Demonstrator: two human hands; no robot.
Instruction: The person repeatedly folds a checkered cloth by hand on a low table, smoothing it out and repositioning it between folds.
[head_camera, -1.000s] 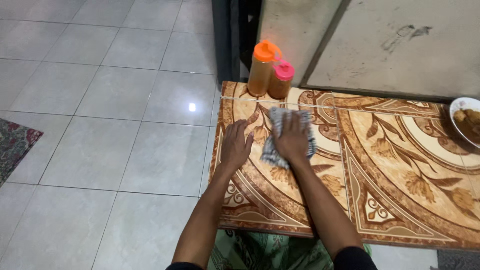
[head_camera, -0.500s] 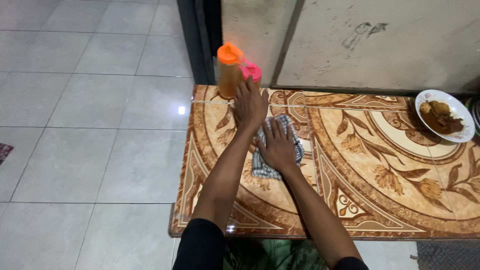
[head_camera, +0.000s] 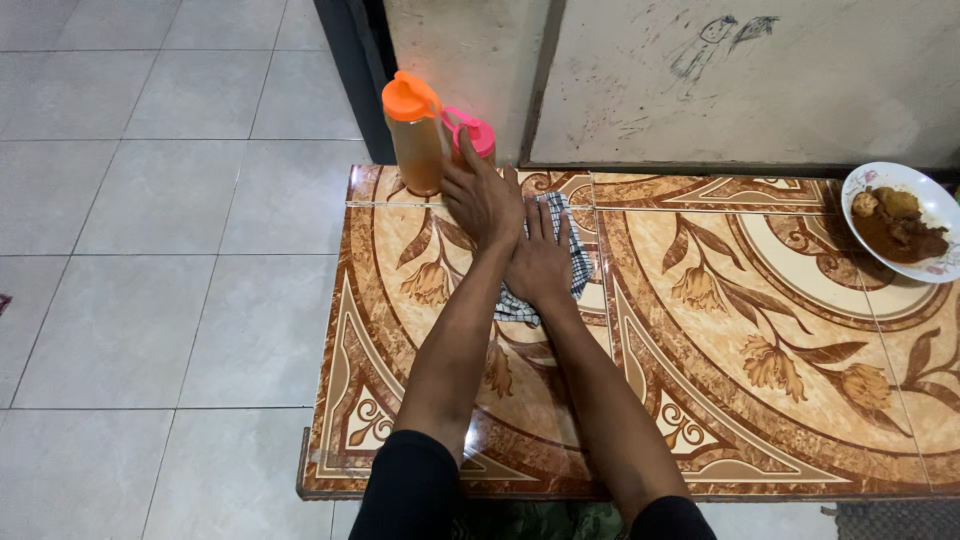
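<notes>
My right hand (head_camera: 540, 262) lies flat, fingers spread, pressing a black-and-white checkered cloth (head_camera: 578, 262) onto the brown floral-patterned tiled tabletop (head_camera: 760, 300). My left hand (head_camera: 482, 198) crosses in front of it and rests against the lower part of a short bottle with a pink cap (head_camera: 478, 135), fingers extended; a firm grip does not show. A taller amber bottle with an orange flip cap (head_camera: 415, 135) stands just left of it, both at the table's back left corner.
A white plate (head_camera: 855, 185) with brown saucy food sits at the table's far right back. A scuffed grey wall (head_camera: 750, 80) runs behind the table. A dark post (head_camera: 345, 70) stands behind the bottles. Pale floor tiles (head_camera: 150, 250) spread to the left.
My left hand left the tabletop beside the cloth and reached forward to the pink-capped bottle. My right hand with the cloth slid toward the back. The view shifted right, showing the whole plate.
</notes>
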